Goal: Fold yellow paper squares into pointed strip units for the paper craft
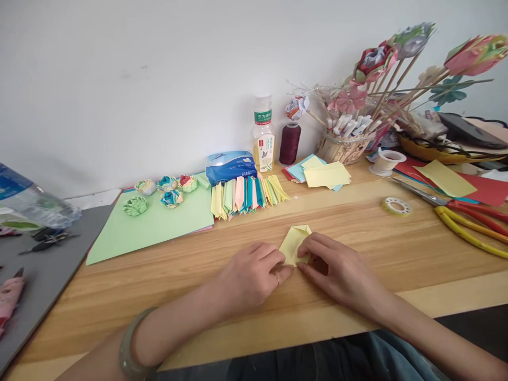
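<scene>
A small sheet of yellow paper [292, 243] with its far corners folded in lies on the wooden table. My left hand [254, 272] pinches its near left edge, the thumb low by the near corner. At the right edge my right hand [337, 267] grips the paper too, with curled fingers on top and the thumb at the near corner. Both hands hide parts of the paper's sides. Beyond them stands a row of folded paper strips [248, 196] in yellow, green, pink and blue. Loose yellow paper pieces [328, 175] lie behind, on blue and red ones.
Green paper sheets [159, 227] at left bear several paper flowers [135, 206]. Behind are a tissue pack [230, 165], a drink bottle [264, 143] and a thread spool [290, 144]. To the right are a tape roll [397, 206], scissors [448, 203] and a basket [345, 146] of flowers.
</scene>
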Motion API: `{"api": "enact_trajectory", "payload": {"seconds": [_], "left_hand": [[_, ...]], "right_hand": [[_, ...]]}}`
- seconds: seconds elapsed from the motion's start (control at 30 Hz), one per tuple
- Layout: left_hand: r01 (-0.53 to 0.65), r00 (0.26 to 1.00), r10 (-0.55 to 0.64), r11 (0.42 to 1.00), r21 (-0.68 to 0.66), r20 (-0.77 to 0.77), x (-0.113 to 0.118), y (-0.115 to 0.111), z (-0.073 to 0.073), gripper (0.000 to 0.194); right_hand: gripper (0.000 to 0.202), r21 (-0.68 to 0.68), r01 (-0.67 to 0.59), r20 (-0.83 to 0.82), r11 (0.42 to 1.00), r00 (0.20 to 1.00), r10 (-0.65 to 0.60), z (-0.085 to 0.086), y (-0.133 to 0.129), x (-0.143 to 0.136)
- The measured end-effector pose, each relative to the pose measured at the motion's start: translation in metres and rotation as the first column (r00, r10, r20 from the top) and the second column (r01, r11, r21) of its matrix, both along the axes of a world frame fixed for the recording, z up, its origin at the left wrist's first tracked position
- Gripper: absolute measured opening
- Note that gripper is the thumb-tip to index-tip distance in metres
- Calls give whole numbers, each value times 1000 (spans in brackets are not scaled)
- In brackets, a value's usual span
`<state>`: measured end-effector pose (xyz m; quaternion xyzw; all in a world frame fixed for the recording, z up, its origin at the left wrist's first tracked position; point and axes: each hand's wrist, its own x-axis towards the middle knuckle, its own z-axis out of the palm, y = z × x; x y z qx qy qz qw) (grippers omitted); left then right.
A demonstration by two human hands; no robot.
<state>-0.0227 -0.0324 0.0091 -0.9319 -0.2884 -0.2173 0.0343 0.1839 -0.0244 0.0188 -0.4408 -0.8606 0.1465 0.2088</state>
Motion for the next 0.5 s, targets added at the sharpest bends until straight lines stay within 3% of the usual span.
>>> {"api": "enact_trajectory", "payload": {"seconds": [0.17, 0.27, 0.5], "left_hand": [[-4, 999, 9, 994, -106, 46, -3, 0, 2, 22], [-2, 998, 10, 993, -114, 63, -5, 1, 2, 22], [-12, 999, 8, 991, 131, 34, -6, 7, 0, 24]], "right_hand": [[25, 217, -228, 103, 949, 972, 210, 2, -2, 10], [30, 241, -306, 152, 921, 949, 276, 4, -1, 19], [31, 168, -392, 177, 905, 915, 364, 11, -12, 27]]}}
